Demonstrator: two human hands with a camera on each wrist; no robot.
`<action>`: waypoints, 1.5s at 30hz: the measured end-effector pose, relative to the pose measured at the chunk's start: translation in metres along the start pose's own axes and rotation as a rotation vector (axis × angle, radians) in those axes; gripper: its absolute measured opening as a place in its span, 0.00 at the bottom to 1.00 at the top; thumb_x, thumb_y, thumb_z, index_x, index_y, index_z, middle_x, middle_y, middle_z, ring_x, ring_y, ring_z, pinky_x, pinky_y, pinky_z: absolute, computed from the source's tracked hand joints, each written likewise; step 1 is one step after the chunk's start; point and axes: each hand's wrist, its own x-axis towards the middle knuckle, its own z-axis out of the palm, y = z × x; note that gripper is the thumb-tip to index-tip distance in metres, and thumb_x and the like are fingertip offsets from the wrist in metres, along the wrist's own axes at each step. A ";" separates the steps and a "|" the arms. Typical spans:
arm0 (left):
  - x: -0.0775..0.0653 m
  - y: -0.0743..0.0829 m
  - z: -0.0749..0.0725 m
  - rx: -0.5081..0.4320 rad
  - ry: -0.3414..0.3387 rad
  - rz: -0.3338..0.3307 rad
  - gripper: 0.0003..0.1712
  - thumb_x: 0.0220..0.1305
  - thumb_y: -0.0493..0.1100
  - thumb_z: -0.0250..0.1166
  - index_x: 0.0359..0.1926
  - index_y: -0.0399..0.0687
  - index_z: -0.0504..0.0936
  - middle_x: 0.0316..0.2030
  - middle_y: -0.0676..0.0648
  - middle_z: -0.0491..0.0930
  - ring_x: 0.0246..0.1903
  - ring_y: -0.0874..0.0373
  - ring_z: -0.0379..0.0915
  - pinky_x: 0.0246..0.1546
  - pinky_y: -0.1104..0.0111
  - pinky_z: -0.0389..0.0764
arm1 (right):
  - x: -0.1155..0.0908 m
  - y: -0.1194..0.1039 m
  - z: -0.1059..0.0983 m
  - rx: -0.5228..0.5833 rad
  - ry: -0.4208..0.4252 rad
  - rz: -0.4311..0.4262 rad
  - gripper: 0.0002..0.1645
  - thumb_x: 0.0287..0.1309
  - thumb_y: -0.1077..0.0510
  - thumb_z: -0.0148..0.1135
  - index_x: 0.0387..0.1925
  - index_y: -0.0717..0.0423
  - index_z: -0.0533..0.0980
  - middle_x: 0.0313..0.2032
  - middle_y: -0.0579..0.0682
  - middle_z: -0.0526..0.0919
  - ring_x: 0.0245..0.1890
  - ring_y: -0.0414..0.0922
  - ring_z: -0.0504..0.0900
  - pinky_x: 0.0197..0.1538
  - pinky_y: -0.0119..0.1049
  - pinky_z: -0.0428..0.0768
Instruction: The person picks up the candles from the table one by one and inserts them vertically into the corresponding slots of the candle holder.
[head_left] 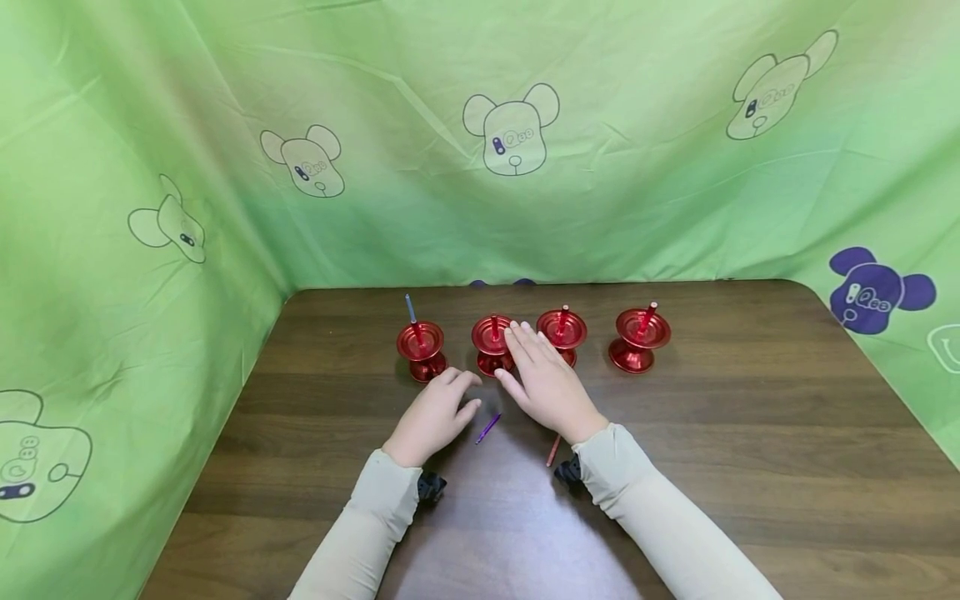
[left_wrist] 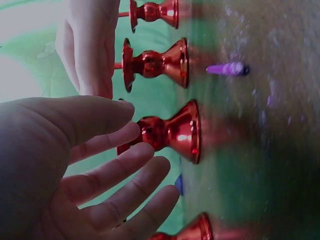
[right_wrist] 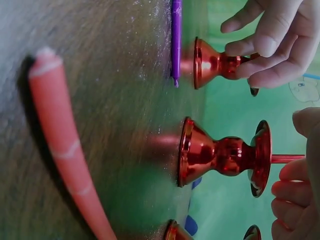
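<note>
Head view: your right hand (head_left: 549, 385) blocks.
It covers the one-o'clock end of the red candle (head_left: 553, 452); your right-wrist view crops a holder (right_wrist: 175, 232) at six o'clock.

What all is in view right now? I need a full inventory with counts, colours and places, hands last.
candle holders: 4, red, in a row on the table
blue candle: 1, blue, upright in the leftmost holder
purple candle: 1, purple, lying on the table
pink candle: 1, reddish pink, lying near the right wrist
table: 1, brown, beneath everything
backdrop: green, bear-head prints, behind the table
wrist items: 2, black, one per wrist
sleeves: 2, pale, on both arms
left hand: 1, bare, near the leftmost holder
right hand: 1, bare, by the middle holders
</note>
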 end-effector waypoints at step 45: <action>0.017 0.016 0.037 0.104 -0.144 -0.100 0.06 0.59 0.36 0.74 0.34 0.43 0.83 0.32 0.46 0.79 0.35 0.53 0.78 0.38 0.65 0.81 | 0.005 0.005 0.009 -0.025 -0.092 0.013 0.41 0.75 0.42 0.52 0.74 0.69 0.59 0.75 0.64 0.57 0.77 0.58 0.54 0.78 0.49 0.49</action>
